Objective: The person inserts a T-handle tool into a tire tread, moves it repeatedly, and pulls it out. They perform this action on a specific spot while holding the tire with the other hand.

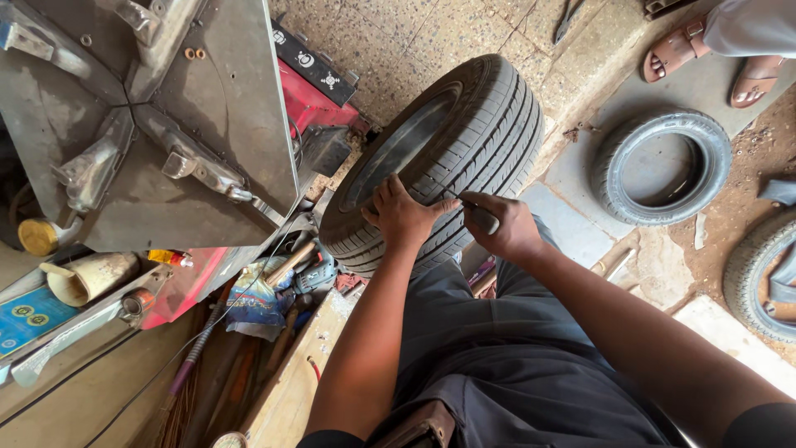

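The black tyre (pixel 464 124) stands upright on the floor (pixel 580 207), its grooved tread worn. Left hand (pixel 400 214) lies flat on it, grip wide; right hand (pixel 506 226) grips a thin tool (pixel 481 217).

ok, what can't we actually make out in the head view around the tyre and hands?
- Tool in the right hand: handle wrapped by the fingers; thin tip too small to see where it meets the tread.
- Upright tyre: lower part hidden behind the left hand and lap.
- Tyre at the right: cut by the frame edge.
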